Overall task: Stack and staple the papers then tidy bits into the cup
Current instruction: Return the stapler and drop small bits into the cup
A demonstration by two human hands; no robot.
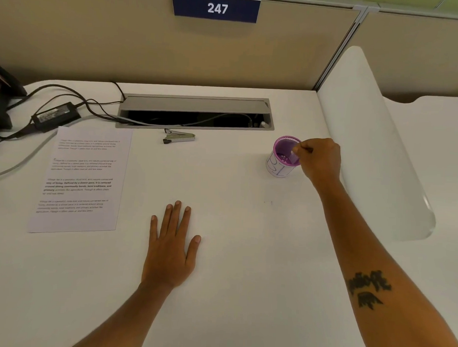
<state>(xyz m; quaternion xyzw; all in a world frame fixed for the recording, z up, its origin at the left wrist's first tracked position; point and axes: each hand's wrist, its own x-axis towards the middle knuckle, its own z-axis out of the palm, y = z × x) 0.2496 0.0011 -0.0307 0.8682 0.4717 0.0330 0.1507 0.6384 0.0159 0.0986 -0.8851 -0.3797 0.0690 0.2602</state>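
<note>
A purple mesh cup [282, 159] with a white paper label stands on the white desk at the right. My right hand [319, 161] hovers at its right rim, fingers pinched together over the opening; whether they hold a small bit I cannot tell. Small bits lie at the cup's bottom. The printed papers [79, 181] lie flat at the left as one stack. A metal stapler [179, 137] rests near the back, above the desk's middle. My left hand [172, 246] lies flat on the desk, palm down, fingers spread, holding nothing.
An open cable tray [195, 112] is set into the desk's back. A black power adapter [56, 116] and cables trail at the far left. A white curved divider [374, 142] rises on the right. A beige partition with a "247" sign [216, 8] stands behind.
</note>
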